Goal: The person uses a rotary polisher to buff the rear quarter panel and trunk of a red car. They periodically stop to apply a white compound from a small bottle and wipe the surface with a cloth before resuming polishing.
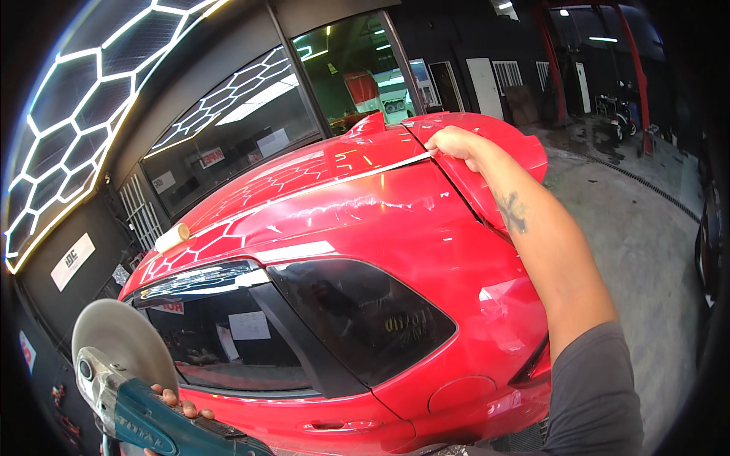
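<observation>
My left hand (185, 404) is wrapped round the teal body of a polisher (144, 416), whose round greyish pad (125, 342) faces up, beside the car's side window. At the rear of the roof, my right hand (454, 146) is closed in a pinch at the end of a pale strip of tape (411, 161). This strip runs forward along the roof edge of the red car (449, 262). A cream roll, seemingly of tape (172, 238), lies on its side on the front part of the roof.
A red rear spoiler (494, 137) and a shark-fin antenna (367, 124) stand out from the roof. Dark side glass (365, 311) and a door handle (340, 425) lie below. Hexagonal lights (99, 52) hang at left. Concrete floor (616, 220) stretches right, with a motorcycle (625, 125) far off.
</observation>
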{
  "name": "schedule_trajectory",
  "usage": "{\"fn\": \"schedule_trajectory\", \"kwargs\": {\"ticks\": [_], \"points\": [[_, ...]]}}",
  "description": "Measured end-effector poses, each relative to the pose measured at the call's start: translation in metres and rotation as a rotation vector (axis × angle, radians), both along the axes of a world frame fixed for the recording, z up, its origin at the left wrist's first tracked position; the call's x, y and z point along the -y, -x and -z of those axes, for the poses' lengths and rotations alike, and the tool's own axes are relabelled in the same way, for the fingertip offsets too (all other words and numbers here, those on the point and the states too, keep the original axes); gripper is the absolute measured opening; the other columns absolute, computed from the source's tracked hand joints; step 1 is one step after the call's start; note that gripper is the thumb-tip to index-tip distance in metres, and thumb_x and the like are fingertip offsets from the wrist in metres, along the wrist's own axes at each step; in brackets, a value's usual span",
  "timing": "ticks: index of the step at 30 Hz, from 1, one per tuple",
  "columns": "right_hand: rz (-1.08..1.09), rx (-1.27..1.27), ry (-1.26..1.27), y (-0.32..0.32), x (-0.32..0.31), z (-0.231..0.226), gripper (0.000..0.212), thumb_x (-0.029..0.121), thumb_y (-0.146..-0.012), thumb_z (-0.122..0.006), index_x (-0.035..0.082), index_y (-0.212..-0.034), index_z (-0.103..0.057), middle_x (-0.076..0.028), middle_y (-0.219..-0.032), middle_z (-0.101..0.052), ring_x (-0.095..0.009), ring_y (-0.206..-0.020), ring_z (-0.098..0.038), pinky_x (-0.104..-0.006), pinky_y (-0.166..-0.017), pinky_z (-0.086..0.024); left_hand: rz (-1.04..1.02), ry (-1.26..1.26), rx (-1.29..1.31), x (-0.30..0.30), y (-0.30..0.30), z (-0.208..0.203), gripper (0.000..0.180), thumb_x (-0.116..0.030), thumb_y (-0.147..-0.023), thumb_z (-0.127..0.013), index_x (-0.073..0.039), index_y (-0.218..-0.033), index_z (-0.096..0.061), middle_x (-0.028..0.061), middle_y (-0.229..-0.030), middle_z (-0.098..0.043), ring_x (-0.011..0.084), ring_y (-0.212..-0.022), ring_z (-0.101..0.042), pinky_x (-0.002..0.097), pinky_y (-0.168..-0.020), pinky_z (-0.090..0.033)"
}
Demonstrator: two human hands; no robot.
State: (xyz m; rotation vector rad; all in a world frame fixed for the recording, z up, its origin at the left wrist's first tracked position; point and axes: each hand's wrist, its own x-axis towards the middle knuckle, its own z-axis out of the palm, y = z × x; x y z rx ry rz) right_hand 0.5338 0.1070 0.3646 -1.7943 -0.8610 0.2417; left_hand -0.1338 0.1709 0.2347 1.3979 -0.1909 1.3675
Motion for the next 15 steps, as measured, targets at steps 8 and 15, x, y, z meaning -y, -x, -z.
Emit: {"fn": "schedule_trajectory", "kwargs": {"ticks": [8,15], "points": [[0.034,0.75,0.415,0.012,0.012,0.023,0.043,0.037,-0.106,-0.052,0.02,-0.142,-0.068,-0.006,-0.161,-0.054,-0.033,-0.156,-0.037,-0.0698,-0.12,-0.026,-0.017,-0.14,-0.062,0.001,-0.006,-0.004,0.099,-0.052,-0.093,-0.07,0.002,-0.16,-0.023,0.0147,-0.136,-0.049,0.0297,-0.118,-0.062,0.0527,-0.1,-0.058],[0.055,0.771,0.444,0.023,0.021,0.017,0.05,0.046,-0.109,-0.042,0.025,-0.148,-0.065,-0.011,-0.172,-0.037,-0.04,-0.165,-0.011,-0.0689,-0.128,-0.012,-0.032,-0.105,-0.08,-0.002,0.003,0.0,0.1,-0.051,-0.093,-0.073,0.003,-0.16,-0.023,0.0149,-0.136,-0.049,0.03,-0.117,-0.062,0.0524,-0.099,-0.059]]}}
